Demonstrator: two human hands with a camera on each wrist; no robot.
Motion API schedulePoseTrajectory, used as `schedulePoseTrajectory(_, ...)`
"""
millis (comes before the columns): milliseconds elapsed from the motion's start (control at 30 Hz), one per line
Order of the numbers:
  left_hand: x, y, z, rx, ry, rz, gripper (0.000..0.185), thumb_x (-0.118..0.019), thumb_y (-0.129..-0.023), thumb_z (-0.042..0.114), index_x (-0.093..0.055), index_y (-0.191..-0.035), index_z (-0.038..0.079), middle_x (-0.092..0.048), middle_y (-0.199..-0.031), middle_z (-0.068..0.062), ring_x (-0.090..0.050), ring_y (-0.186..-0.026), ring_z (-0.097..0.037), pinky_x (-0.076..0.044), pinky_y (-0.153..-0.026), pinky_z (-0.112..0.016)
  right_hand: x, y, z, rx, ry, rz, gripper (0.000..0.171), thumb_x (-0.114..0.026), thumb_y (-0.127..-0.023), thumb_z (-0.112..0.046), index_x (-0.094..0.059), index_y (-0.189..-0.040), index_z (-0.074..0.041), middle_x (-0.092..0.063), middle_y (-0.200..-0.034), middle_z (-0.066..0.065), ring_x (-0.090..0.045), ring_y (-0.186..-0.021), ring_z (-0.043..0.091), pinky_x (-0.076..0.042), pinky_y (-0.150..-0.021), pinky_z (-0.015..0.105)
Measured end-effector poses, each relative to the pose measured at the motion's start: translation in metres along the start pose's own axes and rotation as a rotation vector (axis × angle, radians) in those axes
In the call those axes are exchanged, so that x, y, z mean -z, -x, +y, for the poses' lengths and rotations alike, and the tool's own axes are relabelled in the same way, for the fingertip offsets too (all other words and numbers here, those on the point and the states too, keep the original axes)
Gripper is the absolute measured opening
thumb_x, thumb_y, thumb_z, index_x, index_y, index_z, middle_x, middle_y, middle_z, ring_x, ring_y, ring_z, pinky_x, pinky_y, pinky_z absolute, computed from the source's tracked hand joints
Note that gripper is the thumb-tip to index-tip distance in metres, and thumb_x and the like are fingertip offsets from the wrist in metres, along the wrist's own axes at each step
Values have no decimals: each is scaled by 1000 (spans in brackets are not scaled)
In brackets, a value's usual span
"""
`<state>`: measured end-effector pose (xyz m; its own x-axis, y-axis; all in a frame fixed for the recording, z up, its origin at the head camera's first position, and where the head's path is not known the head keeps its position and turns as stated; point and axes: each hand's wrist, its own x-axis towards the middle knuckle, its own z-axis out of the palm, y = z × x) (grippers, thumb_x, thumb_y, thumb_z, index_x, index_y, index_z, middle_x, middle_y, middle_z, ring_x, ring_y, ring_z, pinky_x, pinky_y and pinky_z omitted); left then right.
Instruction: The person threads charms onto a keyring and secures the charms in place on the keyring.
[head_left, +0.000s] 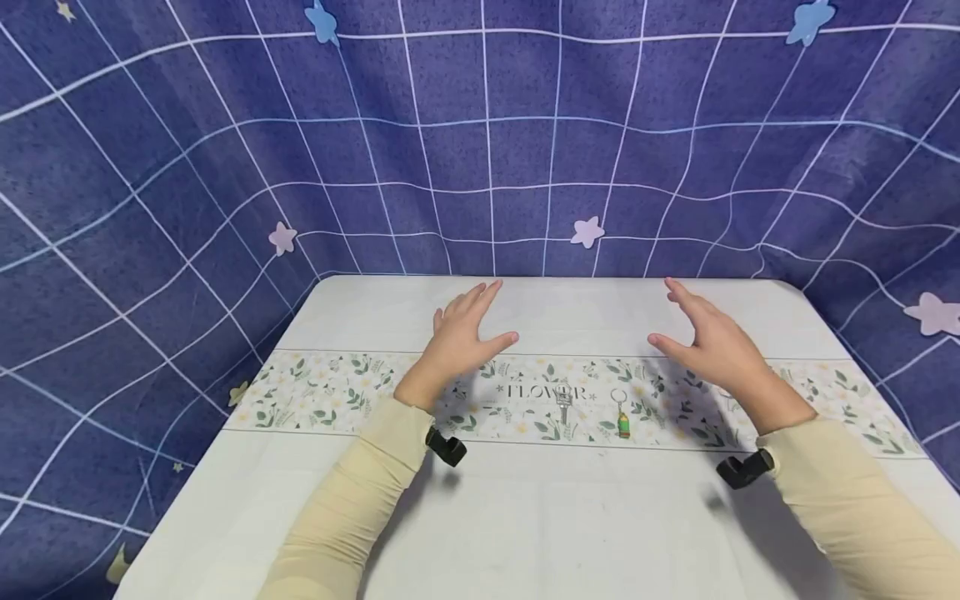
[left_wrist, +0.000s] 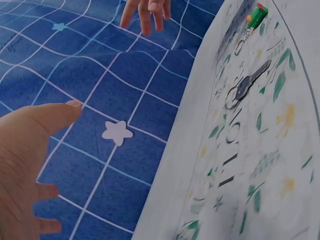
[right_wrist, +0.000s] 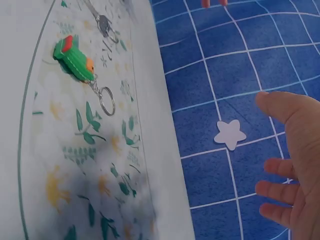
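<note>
My left hand [head_left: 461, 337] and right hand [head_left: 712, 342] hover spread and empty above the counter [head_left: 525, 517]; the key [head_left: 564, 407] and green keyring charm [head_left: 623, 422] lie between them, untouched, pickup yet undone.

Small silver metal key [head_left: 564, 407] w/ ring at its head lies flat on floral band of white tablecloth [head_left: 315, 392], blade pointing toward table's near edge. Just beside it, to its right, not touching: green bottle-shaped keychain charm [head_left: 624, 424] w/ red cap, flat, metal split ring [head_left: 618, 396] toward far side.
</note>
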<state>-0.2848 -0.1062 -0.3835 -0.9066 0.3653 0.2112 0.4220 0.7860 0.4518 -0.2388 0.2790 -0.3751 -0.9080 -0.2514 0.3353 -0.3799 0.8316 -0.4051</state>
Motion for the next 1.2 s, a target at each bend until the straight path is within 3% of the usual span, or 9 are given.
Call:
schedulePoseTrajectory(233, -17, -5, 0, -47, 45, 31, 85, -63, -94, 56, -16, -162, 36, -30, -163, -6, -32, -147, -32, -9, -114, -74, -15, -1, 4, 32, -68, 39, 84, -71, -95, -30, -22, -162, -13, -52, -144, 23, -52, -127, 47, -52, -74, 54)
schedulePoseTrajectory(333, -23, -7, -1, -46, 66, 21, 84, -63, -94, 54, -18, -162, 33, -32, -162, -7, -32, -148, -30, -10, -114, -73, -21, -2, 5, 25, -95, 44, 83, -72, -95, -27, -24, -161, -12, -53, -144, 23, -53, -127, 46, -53, -73, 53)
schedulePoseTrajectory(667, -38, -7, 2, -35, 189, -25, 80, -66, -96, 44, -22, -162, 29, -31, -162, -8, -30, -149, -28, -10, -117, -68, -47, 0, 10, 12, -174, 25, 80, -73, -95, -18, -27, -160, -13, -56, -140, 22, -55, -124, 46, -54, -83, 60)
schedulePoseTrajectory(933, -54, -1, 4, -70, 289, -81, 75, -65, -98, 39, -25, -161, 27, -34, -161, -4, -33, -147, -28, -11, -119, -65, -64, 7, 9, 28, -228, -1, 79, -73, -94, -12, -29, -160, -11, -58, -138, 21, -57, -122, 45, -55, -82, 58)
schedulePoseTrajectory(1200, -69, 2, 4, -90, 310, -116, 71, -66, -99, 33, -30, -159, 25, -42, -155, -4, -40, -143, -30, -24, -119, -55, -75, 13, 8, 9, -269, -34, 81, -75, -92, -11, -31, -159, -15, -61, -137, 17, -59, -122, 41, -48, -97, 59)
